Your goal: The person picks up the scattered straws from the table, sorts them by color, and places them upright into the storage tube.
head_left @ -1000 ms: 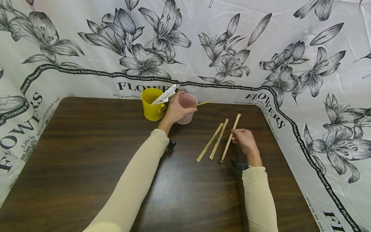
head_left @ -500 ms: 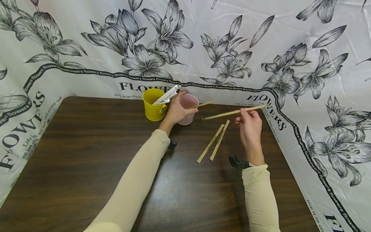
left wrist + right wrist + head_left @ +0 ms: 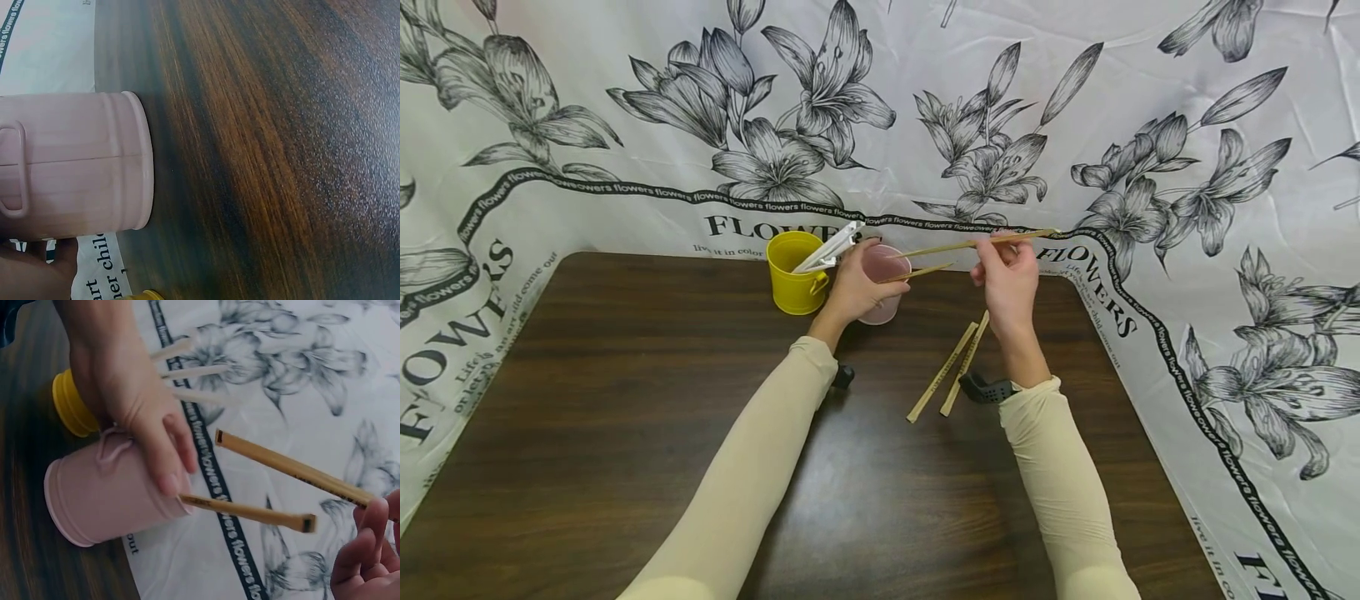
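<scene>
Left hand: I see it (image 3: pixel 853 283) holding the pink bucket (image 3: pixel 100 494) at the rim, thumb on one side, fingers on the other.
Pink bucket: near the middle of the worktop's (image 3: pixel 662 417) far edge, one stick (image 3: pixel 256 513) leaning out of it.
Right hand: I see its (image 3: pixel 1009 287) fingers pinching a raised stick (image 3: pixel 294 467), one end near the bucket's mouth.
Two loose sticks (image 3: pixel 943 372): side by side on the worktop, towards its right edge.
Yellow bucket (image 3: pixel 793 287): also by the far edge, holding white sticks (image 3: pixel 829 247).
</scene>
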Motion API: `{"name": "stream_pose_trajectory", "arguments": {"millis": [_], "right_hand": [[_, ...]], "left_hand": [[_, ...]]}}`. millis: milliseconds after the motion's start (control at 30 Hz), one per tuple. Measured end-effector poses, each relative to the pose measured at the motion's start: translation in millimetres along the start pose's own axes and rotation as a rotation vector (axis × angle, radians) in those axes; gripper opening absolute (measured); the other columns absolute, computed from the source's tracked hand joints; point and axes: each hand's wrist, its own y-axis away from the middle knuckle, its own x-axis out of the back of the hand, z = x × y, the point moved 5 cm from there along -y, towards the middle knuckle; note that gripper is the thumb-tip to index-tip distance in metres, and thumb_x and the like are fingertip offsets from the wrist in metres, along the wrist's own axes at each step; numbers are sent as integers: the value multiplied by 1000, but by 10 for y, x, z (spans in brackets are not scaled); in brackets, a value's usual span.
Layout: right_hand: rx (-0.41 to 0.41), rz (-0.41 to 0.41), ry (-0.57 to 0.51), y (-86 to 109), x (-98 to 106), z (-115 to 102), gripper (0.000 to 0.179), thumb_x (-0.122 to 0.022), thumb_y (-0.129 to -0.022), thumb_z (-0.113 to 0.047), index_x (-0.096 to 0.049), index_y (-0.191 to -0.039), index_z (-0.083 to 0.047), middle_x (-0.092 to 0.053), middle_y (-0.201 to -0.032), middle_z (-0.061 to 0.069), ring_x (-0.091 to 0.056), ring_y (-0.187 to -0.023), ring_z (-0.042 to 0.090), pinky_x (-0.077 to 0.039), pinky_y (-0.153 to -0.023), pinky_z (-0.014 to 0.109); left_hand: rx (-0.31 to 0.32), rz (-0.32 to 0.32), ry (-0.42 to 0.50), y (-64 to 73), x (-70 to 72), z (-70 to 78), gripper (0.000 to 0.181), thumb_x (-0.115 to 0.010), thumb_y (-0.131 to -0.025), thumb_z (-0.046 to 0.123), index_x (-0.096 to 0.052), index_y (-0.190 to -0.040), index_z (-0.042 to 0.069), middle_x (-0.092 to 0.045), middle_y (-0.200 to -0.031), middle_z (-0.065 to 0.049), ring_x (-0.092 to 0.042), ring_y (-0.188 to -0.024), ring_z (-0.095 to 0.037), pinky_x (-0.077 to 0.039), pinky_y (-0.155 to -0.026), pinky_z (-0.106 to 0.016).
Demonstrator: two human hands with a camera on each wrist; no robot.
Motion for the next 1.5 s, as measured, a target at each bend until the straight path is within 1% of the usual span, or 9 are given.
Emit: {"name": "stream_pose_trajectory", "arguments": {"millis": [133, 333, 467, 600, 867, 1167, 1300, 1433, 1500], "right_hand": [[-3, -60, 116, -58, -154, 60, 22, -71, -95, -9, -56, -111, -8, -68, -87, -4, -50, -49, 5, -41, -48, 20], [-24, -108, 316, -120, -262, 163, 26, -73, -94, -17, -61, -113, -4, -71, -99, -1, -60, -80, 5, -39, -62, 21], [-53, -113, 324, -122, -274, 216, 32, -73, -94, -17, -60, -118, 0, -72, -99, -2, -60, -86, 6, -37, -64, 21], [-55, -112, 324, -127, -277, 228, 30, -73, -94, -17, -61, -116, -1, -71, -97, -5, -59, -87, 6, -36, -64, 21], [-66, -103, 339, -135, -258, 245, 16, -73, -94, -20, -61, -104, -16, -66, -93, -12, -57, -87, 7, -36, -66, 22], [-44, -85, 344, -121, -222, 222, 19, -75, -91, -18, -62, -105, -16, -65, -97, -12, -58, -93, 7, -42, -70, 22], [-70, -56, 385, -94, -103, 204, 24, -74, -92, -25, -62, -110, -16, -63, -104, -11, -55, -86, 6, -45, -67, 20], [-118, -29, 379, -27, 89, 241, 24, -70, -96, -30, -61, -113, -16, -59, -105, -9, -48, -61, 3, -42, -56, 17], [-146, -16, 378, 17, 199, 302, 21, -68, -97, -31, -60, -111, -16, -58, -101, -8, -44, -53, 2, -40, -53, 16]], "left_hand": [[-3, 1, -11, -6, 9, -13, 100, -91, -73, 43, -37, -155, 24, -38, -154, -15, -44, -138, -33, -41, -116, -49], [-2, 11, 3, -3, 7, -9, 98, -90, -74, 43, -38, -154, 23, -39, -153, -15, -42, -140, -32, -38, -120, -51], [2, 3, 4, 2, -5, -19, 98, -89, -75, 45, -37, -155, 24, -37, -155, -14, -42, -141, -32, -38, -120, -52], [4, 6, 2, 0, -11, -19, 98, -90, -74, 45, -37, -155, 25, -38, -155, -14, -42, -141, -32, -38, -119, -52], [-5, 15, 2, -12, -19, -31, 97, -91, -74, 42, -39, -154, 25, -39, -154, -14, -43, -140, -32, -39, -119, -50], [-4, 29, 5, -23, -11, -47, 98, -92, -74, 39, -39, -155, 23, -37, -156, -15, -44, -138, -34, -40, -117, -50], [-2, 29, 8, -27, -19, -59, 97, -92, -74, 37, -40, -154, 23, -36, -156, -16, -44, -137, -34, -41, -116, -49], [-9, 28, 3, -30, -20, -56, 98, -92, -73, 40, -40, -154, 24, -37, -156, -16, -44, -137, -33, -43, -115, -48], [-13, 32, -3, -34, -16, -56, 98, -92, -72, 41, -40, -154, 24, -37, -155, -16, -45, -136, -33, -42, -115, -47]]}}
